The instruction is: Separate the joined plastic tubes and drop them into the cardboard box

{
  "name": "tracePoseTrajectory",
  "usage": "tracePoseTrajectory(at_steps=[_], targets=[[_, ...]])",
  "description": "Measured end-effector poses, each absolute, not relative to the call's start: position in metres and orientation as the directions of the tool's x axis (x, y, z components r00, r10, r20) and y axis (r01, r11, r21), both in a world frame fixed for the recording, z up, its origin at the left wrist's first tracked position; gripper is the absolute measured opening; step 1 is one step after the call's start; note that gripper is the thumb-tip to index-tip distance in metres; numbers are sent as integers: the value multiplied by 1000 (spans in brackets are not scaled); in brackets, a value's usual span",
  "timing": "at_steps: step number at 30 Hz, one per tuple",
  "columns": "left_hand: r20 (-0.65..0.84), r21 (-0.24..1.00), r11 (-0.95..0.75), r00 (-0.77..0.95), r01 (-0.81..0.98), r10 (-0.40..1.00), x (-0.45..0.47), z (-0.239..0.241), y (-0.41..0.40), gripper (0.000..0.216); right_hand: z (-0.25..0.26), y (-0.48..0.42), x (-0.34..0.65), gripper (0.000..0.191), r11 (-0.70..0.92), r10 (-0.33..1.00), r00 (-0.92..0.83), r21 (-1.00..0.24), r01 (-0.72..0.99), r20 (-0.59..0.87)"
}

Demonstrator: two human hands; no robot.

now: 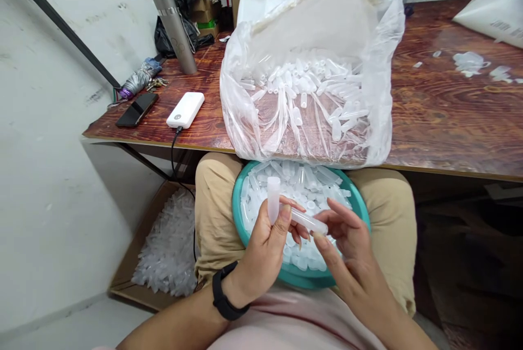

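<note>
Currently we hold two frosted plastic tubes over the lap. Our left hand (pixel 261 243) is closed on both: an upright tube (pixel 273 200) stands between thumb and forefinger, its lower end hidden in the grip, and a slanted tube (pixel 308 221) pokes out toward the right, clamped under the thumb, its near end covered. Our right hand (pixel 355 254) has its thumb tip at the far end of the slanted tube; its upper fingers stand apart, but some are tucked behind others, and we cannot tell whether they pinch the tube or merely brush it.

Below both hands sits a teal basin (pixel 306 280), heaped with similar pale pieces; our hands block the middle of the heap, and single pieces blur together. A clear plastic bag (pixel 314 17) lies open on the wooden table (pixel 441 132), more tubes loose inside, its top cut off by the upper edge. Low on the left, a cardboard box (pixel 143 296) is filled with translucent pieces too jumbled to make out, partly hidden by our knee. A white sack (pixel 496 14) runs out of view at the right, its print too faint to read. The black cable (pixel 174 154) from the white power bank (pixel 186 110) drops past the table edge, its far end lost from sight.
</note>
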State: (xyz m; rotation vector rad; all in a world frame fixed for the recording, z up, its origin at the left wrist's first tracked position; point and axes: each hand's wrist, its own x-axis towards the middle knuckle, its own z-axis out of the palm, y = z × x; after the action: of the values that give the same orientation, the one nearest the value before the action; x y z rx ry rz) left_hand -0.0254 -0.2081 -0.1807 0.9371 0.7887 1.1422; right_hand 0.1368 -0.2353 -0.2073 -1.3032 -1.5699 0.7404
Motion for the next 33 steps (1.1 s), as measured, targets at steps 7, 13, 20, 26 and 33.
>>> tracePoseTrajectory(at_steps=[7,13,20,26,33], targets=[[-80,897,191,277,-398,957,-26,-185,-210,30,-206,-238,137,40,208,976,-19,-906,368,216],[-71,895,184,276,-407,959,-24,-185,-211,29,-207,-239,135,41,195,980,-29,-906,377,199],[-83,893,199,286,-404,955,-24,-188,-211,30,-206,-241,134,39,79,996,12,-964,252,85],[-108,899,223,302,-377,947,-24,-188,-211,34,-208,-237,134,40,87,996,-20,-966,245,84],[-209,909,365,535,-203,818,-25,-190,-214,42,-191,-220,134,61,366,930,-173,-779,509,324]])
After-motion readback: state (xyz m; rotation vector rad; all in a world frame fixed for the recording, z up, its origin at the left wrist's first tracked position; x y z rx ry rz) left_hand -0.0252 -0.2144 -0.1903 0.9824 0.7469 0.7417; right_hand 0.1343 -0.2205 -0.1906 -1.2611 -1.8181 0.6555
